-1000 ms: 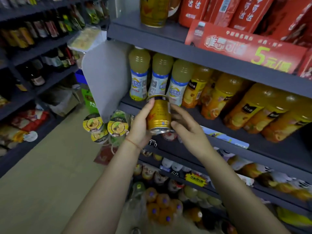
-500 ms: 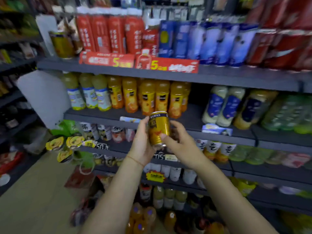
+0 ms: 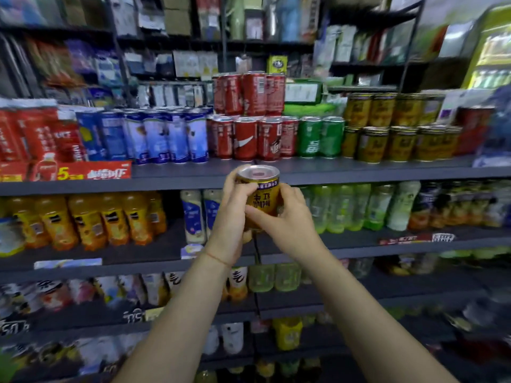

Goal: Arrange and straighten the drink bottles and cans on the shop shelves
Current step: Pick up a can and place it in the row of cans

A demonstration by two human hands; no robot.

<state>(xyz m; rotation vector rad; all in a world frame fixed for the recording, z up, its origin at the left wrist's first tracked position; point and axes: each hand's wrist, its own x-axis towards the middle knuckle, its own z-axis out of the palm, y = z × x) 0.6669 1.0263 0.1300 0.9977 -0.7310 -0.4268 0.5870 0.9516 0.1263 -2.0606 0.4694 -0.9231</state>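
Note:
A gold drink can (image 3: pixel 261 196) with a silver top is held upright in front of the shelves, at the level of the top shelf's front edge (image 3: pixel 359 172). My left hand (image 3: pixel 231 217) grips it from the left, fingers curled round its side. My right hand (image 3: pixel 284 217) grips it from the right and below. On the top shelf stand stacked gold cans (image 3: pixel 392 128) of the same kind at the right, with green cans (image 3: pixel 320 136), red cans (image 3: pixel 249 120) and blue-white cans (image 3: pixel 166 136) to their left.
The shelf below carries orange juice bottles (image 3: pixel 91 219), white bottles (image 3: pixel 193 217) and pale green bottles (image 3: pixel 354 205). Lower shelves hold more bottles. A red price sign (image 3: pixel 83 172) hangs at the left. Packaged goods fill a rack behind. A lit cooler (image 3: pixel 492 51) stands at the far right.
The view has swung right and upward along the shelves. Both hands have kept hold of the gold can and lifted it from the second shelf's level to the top shelf's edge.

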